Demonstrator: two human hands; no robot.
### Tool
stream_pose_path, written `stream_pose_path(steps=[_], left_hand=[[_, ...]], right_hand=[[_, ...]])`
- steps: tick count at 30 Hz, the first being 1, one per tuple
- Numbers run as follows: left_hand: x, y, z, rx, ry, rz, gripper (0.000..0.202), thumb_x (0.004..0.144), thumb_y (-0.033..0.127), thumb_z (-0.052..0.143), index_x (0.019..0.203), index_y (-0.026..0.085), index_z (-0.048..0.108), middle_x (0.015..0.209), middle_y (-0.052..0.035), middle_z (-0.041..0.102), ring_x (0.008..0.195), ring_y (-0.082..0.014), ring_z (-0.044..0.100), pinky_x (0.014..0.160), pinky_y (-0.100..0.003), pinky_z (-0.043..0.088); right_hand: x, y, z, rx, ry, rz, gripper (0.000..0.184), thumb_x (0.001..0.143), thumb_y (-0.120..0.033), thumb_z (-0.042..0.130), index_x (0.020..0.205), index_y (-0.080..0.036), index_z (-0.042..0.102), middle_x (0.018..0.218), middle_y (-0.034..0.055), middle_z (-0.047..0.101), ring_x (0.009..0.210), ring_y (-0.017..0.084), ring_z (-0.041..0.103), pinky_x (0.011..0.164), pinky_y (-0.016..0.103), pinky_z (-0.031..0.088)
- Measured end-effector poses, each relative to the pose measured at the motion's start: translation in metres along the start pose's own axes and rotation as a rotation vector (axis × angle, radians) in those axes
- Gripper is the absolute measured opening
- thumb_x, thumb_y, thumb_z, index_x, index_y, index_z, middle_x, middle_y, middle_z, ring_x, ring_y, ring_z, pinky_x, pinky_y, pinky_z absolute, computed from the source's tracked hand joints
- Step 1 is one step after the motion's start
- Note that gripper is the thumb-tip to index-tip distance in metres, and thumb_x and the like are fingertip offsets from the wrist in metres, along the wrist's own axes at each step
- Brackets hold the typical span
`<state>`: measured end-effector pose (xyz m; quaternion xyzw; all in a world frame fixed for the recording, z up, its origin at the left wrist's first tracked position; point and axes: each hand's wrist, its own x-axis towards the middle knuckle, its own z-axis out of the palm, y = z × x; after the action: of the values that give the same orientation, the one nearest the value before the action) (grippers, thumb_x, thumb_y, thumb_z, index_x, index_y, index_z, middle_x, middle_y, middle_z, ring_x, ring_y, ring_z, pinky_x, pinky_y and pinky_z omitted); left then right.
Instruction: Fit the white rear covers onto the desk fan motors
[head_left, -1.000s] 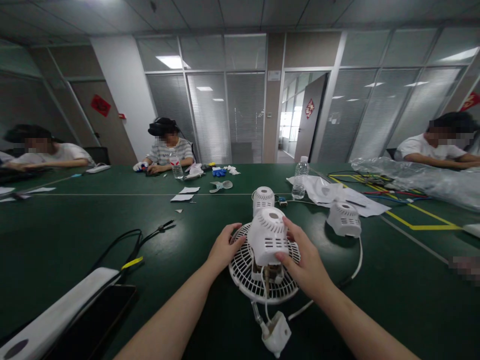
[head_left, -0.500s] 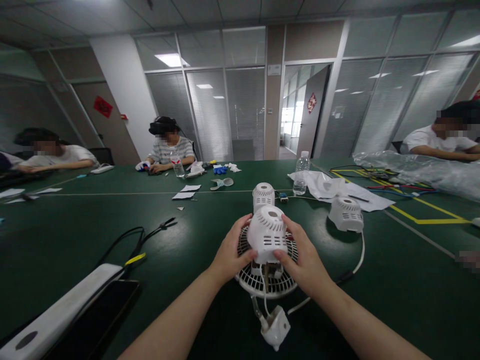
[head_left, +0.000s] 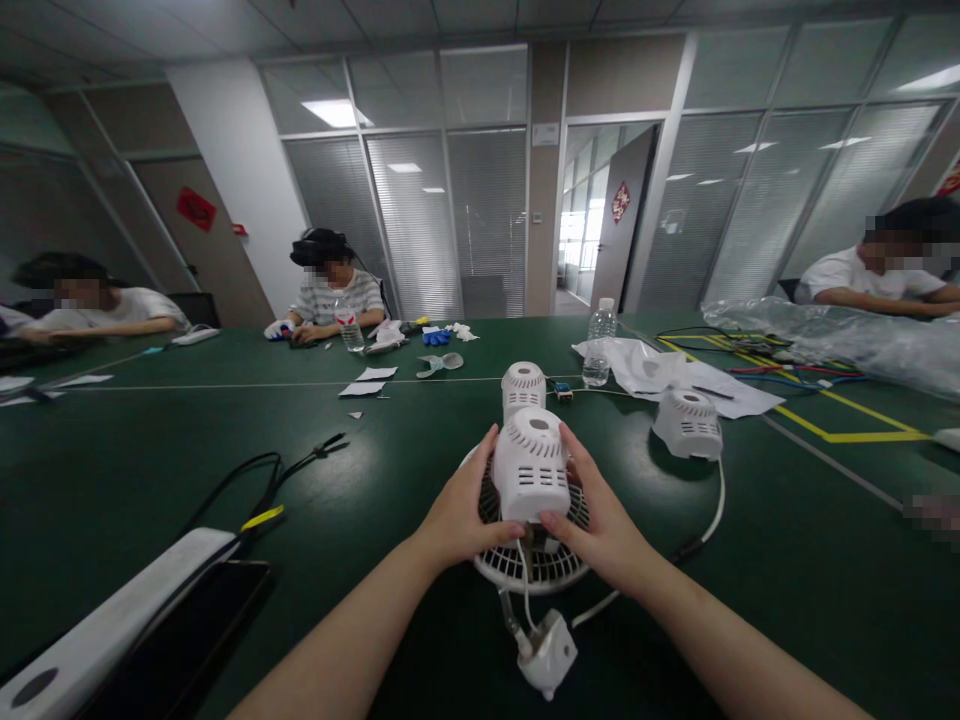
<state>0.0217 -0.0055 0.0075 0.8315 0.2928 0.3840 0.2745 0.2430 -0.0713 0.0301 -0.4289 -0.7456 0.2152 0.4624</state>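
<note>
Between my two hands is a white slotted plastic motor cover (head_left: 534,465), tilted over the back of a fan. My left hand (head_left: 466,505) grips its left side and my right hand (head_left: 600,510) its right side, thumbs at the lower edge. Under it lies the round white fan grille (head_left: 495,575), with the motor parts mostly hidden. A small white box (head_left: 549,655) hangs on cables in front of the grille. Behind stands a second white motor cover (head_left: 523,388). A third motor cover (head_left: 688,425) with a cable sits to the right.
On the left lie a white power strip (head_left: 135,610), a dark phone (head_left: 187,640) and black cables (head_left: 277,480). A water bottle (head_left: 600,342) and white paper (head_left: 739,390) are at the back right. Co-workers sit around the green table (head_left: 360,640).
The cover in my hands has come down slightly toward the fan's motor, hiding more of it. My hands stay on its sides. The whole view has shifted a little.
</note>
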Motion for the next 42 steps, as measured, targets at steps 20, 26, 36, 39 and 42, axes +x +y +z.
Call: stream_pose_path(steps=[20, 26, 36, 39, 42], left_hand=[[0.000, -0.002, 0.001, -0.004, -0.006, 0.039, 0.117, 0.070, 0.073, 0.065, 0.154, 0.020, 0.004, 0.159, -0.0167, 0.022, 0.143, -0.0400, 0.025, 0.116, -0.058, 0.021], [-0.001, -0.003, 0.001, -0.012, -0.034, 0.068, 0.120, 0.066, 0.083, 0.058, 0.154, 0.021, 0.005, 0.159, -0.0162, 0.020, 0.143, -0.0405, 0.026, 0.116, -0.057, 0.020], [-0.004, 0.001, -0.001, 0.014, -0.042, 0.087, 0.117, 0.070, 0.071, 0.067, 0.154, 0.023, 0.002, 0.159, -0.0156, 0.020, 0.143, -0.0389, 0.027, 0.116, -0.057, 0.023], [-0.004, 0.002, -0.002, 0.066, -0.054, 0.095, 0.115, 0.071, 0.064, 0.069, 0.154, 0.023, 0.001, 0.159, -0.0167, 0.021, 0.142, -0.0395, 0.028, 0.114, -0.058, 0.025], [-0.004, 0.005, -0.003, 0.099, -0.067, 0.087, 0.115, 0.072, 0.060, 0.071, 0.154, 0.023, 0.000, 0.158, -0.0169, 0.022, 0.141, -0.0399, 0.030, 0.113, -0.059, 0.026]], right_hand=[[0.003, 0.007, -0.003, 0.002, 0.081, -0.010, 0.082, 0.082, -0.050, 0.065, 0.150, -0.029, 0.024, 0.148, 0.0121, 0.041, 0.126, 0.033, 0.050, 0.104, 0.053, 0.043], [0.002, 0.007, -0.007, -0.026, 0.075, -0.042, 0.081, 0.083, -0.048, 0.065, 0.149, -0.028, 0.024, 0.146, 0.0118, 0.043, 0.125, 0.032, 0.051, 0.104, 0.052, 0.043], [0.002, -0.001, -0.018, -0.170, 0.014, -0.177, 0.087, 0.080, -0.045, 0.068, 0.151, -0.028, 0.019, 0.143, 0.0122, 0.039, 0.127, 0.034, 0.045, 0.105, 0.054, 0.040], [0.003, -0.002, -0.021, -0.140, 0.002, -0.184, 0.084, 0.082, -0.052, 0.063, 0.151, -0.029, 0.021, 0.142, 0.0116, 0.038, 0.127, 0.034, 0.044, 0.105, 0.054, 0.040], [0.004, -0.005, -0.020, -0.130, 0.016, -0.164, 0.080, 0.083, -0.053, 0.062, 0.149, -0.029, 0.026, 0.142, 0.0115, 0.037, 0.129, 0.034, 0.042, 0.106, 0.052, 0.041]])
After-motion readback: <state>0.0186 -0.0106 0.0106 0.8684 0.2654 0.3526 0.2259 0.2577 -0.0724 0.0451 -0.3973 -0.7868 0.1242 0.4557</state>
